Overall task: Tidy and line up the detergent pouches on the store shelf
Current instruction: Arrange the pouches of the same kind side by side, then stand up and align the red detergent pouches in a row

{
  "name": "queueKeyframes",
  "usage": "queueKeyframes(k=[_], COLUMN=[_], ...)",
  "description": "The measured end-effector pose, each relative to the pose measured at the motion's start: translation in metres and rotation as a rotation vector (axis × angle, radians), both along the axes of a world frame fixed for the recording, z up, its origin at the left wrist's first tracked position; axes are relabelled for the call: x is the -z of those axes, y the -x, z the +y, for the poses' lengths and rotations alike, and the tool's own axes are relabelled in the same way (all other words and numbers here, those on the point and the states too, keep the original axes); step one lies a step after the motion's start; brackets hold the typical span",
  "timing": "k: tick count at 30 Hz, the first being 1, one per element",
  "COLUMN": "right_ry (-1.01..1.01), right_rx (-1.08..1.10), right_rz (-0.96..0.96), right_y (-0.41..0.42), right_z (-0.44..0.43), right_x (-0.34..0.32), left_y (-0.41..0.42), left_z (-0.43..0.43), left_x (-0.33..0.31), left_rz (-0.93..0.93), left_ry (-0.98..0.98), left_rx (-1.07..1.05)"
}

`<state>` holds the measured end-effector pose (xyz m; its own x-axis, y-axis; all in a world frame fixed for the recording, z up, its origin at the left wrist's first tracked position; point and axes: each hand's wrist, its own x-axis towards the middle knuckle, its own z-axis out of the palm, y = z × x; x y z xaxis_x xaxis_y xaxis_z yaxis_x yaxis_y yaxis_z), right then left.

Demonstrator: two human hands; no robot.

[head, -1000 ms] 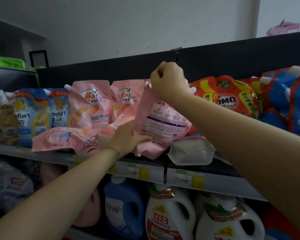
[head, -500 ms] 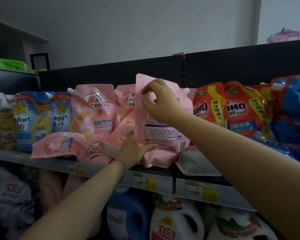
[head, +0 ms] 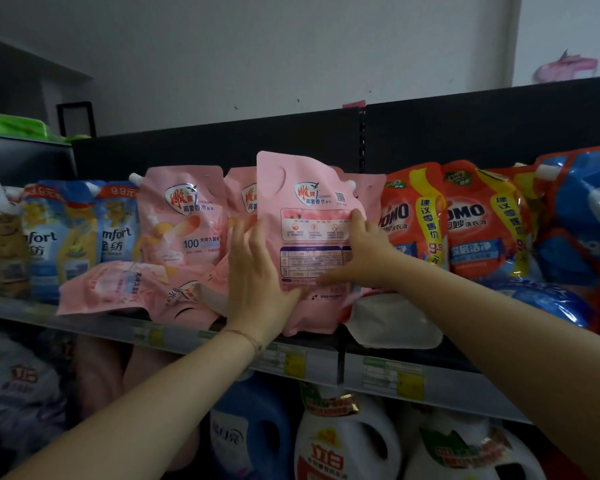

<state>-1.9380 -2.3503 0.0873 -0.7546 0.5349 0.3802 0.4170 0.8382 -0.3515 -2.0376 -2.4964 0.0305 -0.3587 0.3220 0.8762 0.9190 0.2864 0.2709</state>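
The pink pouch (head: pixel 312 237) stands upright at the shelf's (head: pixel 94 325) front edge, about mid-length (printed back facing out). The left hand (head: pixel 253 271) and right hand (head: pixel 364 254) press its sides, fingers straight, gripping nothing.

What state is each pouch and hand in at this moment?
front pink pouch, upright, back label facing out, between both hands.
left hand, fingers straight, pressing its left edge.
right hand, fingers spread flat on its right side.
fallen pink pouches, lying flat, left of the hands.
orange pouches, standing upright.
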Motion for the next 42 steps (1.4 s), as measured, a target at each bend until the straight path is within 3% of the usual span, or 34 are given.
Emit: queueKeyframes(k=[5, 12, 16, 19, 22, 27, 32, 37, 42], right_ry=[-0.121, -0.04, -0.083, 0.017, 0.099, 0.137, 0.005, -0.067, -0.119], right_rx=[0.048, -0.119, 0.018, 0.169, 0.242, 0.233, 0.197, 0.083, 0.016], right_rz=[-0.087, -0.028, 0.057, 0.115, 0.131, 0.187, 0.068, -0.164, -0.131], right_y=[0.011, -0.019, -0.051, -0.071, -0.084, -0.095, -0.106, -0.122, -0.145], right_z=[0.0, 0.021, 0.046, 0.065, 0.082, 0.092, 0.091, 0.094, 0.093], right_x=[0.004, -0.009, -0.018, -0.023, -0.027, -0.033, -0.038, -0.025, -0.017], left_y=[0.007, 0.021, 0.009, -0.009, -0.026, -0.059, -0.09, -0.102, -0.107], left_z=[0.009, 0.025, 0.021, 0.02, 0.024, 0.041, 0.061, 0.075, 0.086], left_x=[0.011, 0.027, 0.021, 0.016, 0.012, 0.006, 0.002, 0.008, 0.012], left_rz=[0.386, 0.349, 0.287, 0.169, 0.152, 0.176, 0.122, 0.127, 0.077], left_ry=[0.477, 0.673, 0.687, 0.686, 0.56, 0.497, 0.62, 0.639, 0.544], left_rx=[-0.218, -0.218, -0.227, -0.212, -0.111, 0.177, 0.307, 0.242, 0.204])
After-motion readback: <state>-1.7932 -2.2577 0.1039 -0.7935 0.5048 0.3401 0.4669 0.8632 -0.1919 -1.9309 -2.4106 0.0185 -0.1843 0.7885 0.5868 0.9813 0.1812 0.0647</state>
